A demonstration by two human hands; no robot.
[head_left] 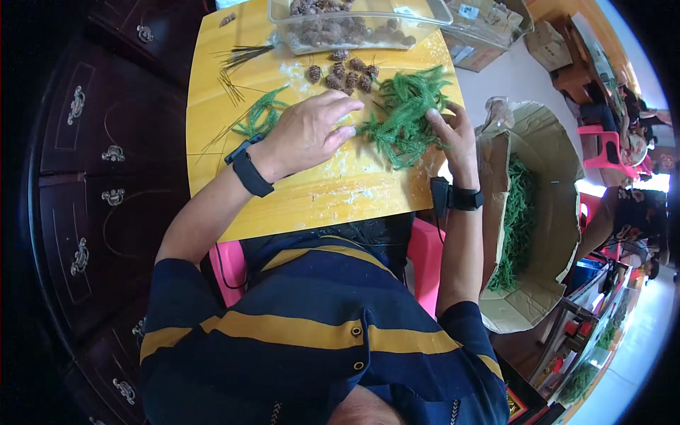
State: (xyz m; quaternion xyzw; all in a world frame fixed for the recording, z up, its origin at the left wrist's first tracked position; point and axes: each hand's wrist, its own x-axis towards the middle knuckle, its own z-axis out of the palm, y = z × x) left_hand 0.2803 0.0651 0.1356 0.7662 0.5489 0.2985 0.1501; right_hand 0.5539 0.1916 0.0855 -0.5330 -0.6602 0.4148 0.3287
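A loose heap of green artificial pine sprigs [407, 117] lies on the right side of the yellow table [312, 205]. My right hand [457, 134] is at the heap's right edge, its thumb pressed on the sprigs and its fingers curled behind them, partly hidden. Left of the heap, my left hand [312, 127] hovers with fingers stretched and thumb apart, with nothing visible in it. Beyond it sits a cluster of small brown pine cones [352, 79]. A few more green sprigs [262, 117] lie to the left of my left hand.
A clear plastic box [354, 39] of pine cones stands at the far edge. Dark thin wires [244, 55] lie at the far left. Beside the table, at right, an open cardboard box [545, 177] holds more greenery. Dark drawers [106, 142] line the left.
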